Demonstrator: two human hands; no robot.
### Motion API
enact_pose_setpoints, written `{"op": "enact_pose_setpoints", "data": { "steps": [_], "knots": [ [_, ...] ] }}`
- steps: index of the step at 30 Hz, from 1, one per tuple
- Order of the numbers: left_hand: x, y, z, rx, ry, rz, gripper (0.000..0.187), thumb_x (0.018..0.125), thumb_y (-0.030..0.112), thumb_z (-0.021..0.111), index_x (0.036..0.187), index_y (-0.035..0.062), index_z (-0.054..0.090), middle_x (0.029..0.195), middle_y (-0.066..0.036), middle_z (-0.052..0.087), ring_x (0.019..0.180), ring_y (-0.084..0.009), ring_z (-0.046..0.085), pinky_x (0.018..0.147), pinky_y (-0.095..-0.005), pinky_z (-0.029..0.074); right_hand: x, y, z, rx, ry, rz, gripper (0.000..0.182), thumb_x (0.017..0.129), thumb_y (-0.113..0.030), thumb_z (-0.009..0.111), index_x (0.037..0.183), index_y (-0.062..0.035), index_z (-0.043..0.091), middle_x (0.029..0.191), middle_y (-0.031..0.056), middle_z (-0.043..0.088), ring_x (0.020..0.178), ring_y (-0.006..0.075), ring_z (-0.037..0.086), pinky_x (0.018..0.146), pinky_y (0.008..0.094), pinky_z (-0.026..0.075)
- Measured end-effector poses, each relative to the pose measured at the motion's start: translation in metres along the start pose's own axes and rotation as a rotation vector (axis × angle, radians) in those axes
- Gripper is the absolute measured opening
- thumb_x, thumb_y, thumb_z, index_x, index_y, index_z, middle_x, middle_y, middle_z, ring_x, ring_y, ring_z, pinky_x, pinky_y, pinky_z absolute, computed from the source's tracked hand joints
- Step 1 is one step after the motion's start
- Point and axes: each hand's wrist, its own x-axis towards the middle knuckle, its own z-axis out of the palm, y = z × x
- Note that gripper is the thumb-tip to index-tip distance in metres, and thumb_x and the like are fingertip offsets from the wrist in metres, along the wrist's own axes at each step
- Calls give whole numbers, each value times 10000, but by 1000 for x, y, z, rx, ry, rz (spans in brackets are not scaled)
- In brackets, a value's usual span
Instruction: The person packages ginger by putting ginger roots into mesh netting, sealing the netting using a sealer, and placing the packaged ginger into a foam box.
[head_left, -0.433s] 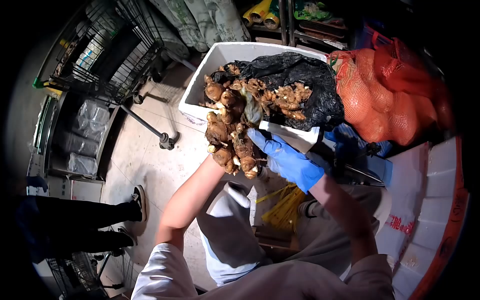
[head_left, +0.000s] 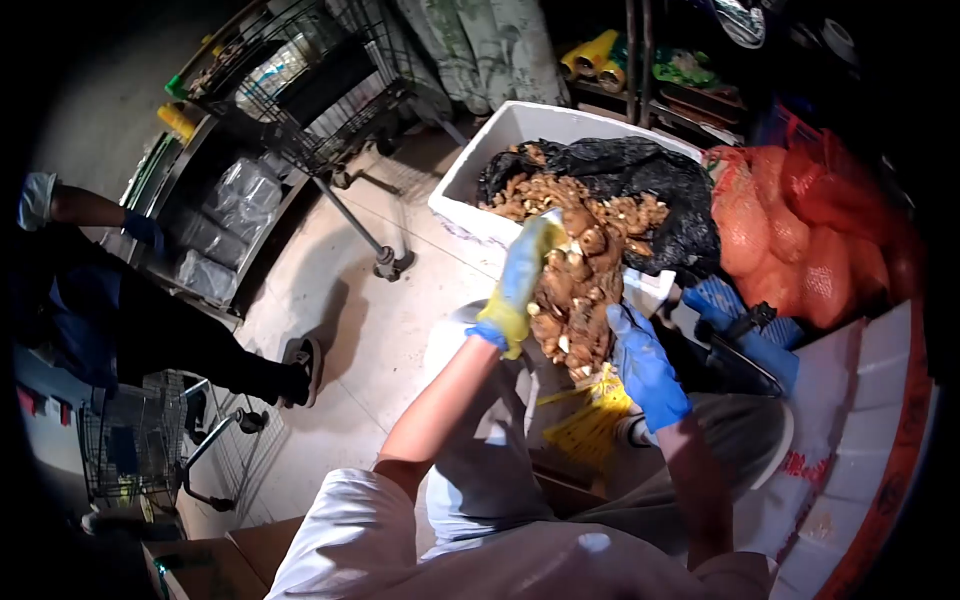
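A large knobbly clump of ginger (head_left: 578, 305), brown with pale broken tips, is held up in front of the box. My left hand (head_left: 522, 278), in a yellow and blue glove, grips its upper left side. Against its lower right side, my right hand (head_left: 648, 368) in a blue glove holds with fingers stretched along the root. Behind them, a white foam box (head_left: 470, 165) lined with a black plastic bag (head_left: 688, 225) contains more ginger (head_left: 530, 192). Yellow plastic straps (head_left: 590, 425) hang below the clump near my knees.
Orange mesh sacks (head_left: 770, 240) stand right of the box. White foam boxes (head_left: 830, 440) line my right side. A wire cart (head_left: 320, 110) and a shelf with clear plastic bags (head_left: 240, 200) stand at left. Another person's leg (head_left: 210, 330) is on the left floor.
My left hand has come into view on the clump's left side, where it was hidden behind it. The clump has turned and the view has shifted left. The other person has moved.
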Motion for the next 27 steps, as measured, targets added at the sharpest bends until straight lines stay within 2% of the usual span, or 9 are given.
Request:
{"op": "enact_pose_setpoints", "data": {
  "steps": [6, 7, 9, 14, 16, 17, 18, 21, 27],
  "knots": [
    [-35, -10, -3, -196, 28, -37, 417, 854, 363, 347, 1106, 35, 400, 1063, -69, 484, 956, -160, 495, 775, -263, 442, -1, -28, 37, -306, 115, -120, 426, 767, -68, 542, 1139, 36, 363, 1033, 85, 504, 967, 134, 490, 855, 222, 373],
    [-23, -40, -29, -614, -320, -68, 423, 851, 370, 347, 1106, 36, 399, 1067, -78, 482, 954, -169, 500, 776, -285, 447, -3, -24, 39, -282, 143, -80, 459, 768, -74, 542, 1161, 40, 333, 1042, 85, 501, 977, 135, 484, 865, 225, 360],
    [-43, 11, 22, -427, 185, -153, 463, 835, 400, 351, 1119, 37, 393, 1062, -101, 486, 925, -193, 521, 773, -337, 460, -8, -25, 47, -335, 97, -24, 566, 781, -104, 534, 1218, 55, 213, 1061, 92, 496, 992, 137, 477, 873, 232, 346],
    [-38, 24, 31, -637, 98, -187, 474, 834, 413, 321, 1091, 28, 421, 983, -107, 526, 848, -188, 554, 754, -288, 467, -8, -29, 40, -343, -28, -56, 465, 809, -147, 483, 1165, 86, 294, 1097, 133, 463, 1036, 164, 447, 883, 244, 341],
    [-30, 24, 27, -560, 119, -150, 497, 829, 420, 325, 1116, 22, 404, 1036, -128, 509, 877, -213, 546, 787, -303, 453, 11, -48, 39, -1046, -46, 96, 393, 821, -135, 449, 1126, 87, 342, 1106, 146, 449, 1037, 181, 442, 871, 240, 357],
    [-19, 8, 18, -597, 137, -170, 492, 825, 419, 340, 1107, 22, 410, 1022, -127, 513, 867, -215, 550, 780, -301, 456, 24, -22, 3, -200, -2, -122, 329, 825, -120, 447, 1097, 57, 392, 1055, 118, 484, 981, 159, 468, 816, 219, 386],
    [-15, 10, 17, -657, 81, -217, 479, 824, 411, 357, 1106, 28, 414, 1023, -128, 513, 867, -211, 549, 777, -300, 456, 12, -35, 19, -852, 15, -574, 271, 819, -95, 458, 1063, 22, 446, 1015, 97, 504, 933, 144, 478, 769, 223, 398],
    [-5, -5, 14, -665, 124, -237, 444, 830, 397, 355, 1109, 57, 416, 1017, -93, 519, 897, -181, 534, 785, -296, 449, 40, -44, 1, -933, 256, -521, 232, 786, -91, 513, 999, 2, 498, 942, 70, 533, 827, 122, 513, 725, 236, 411],
    [5, -22, 13, -626, 25, -324, 439, 870, 356, 266, 1161, 40, 356, 1100, -98, 464, 945, -176, 508, 839, -277, 411, 64, -73, 0, -731, 7, -137, 348, 852, -266, 377, 1142, -78, 424, 1005, 59, 493, 793, 138, 511, 598, 188, 438]
  ]
}}
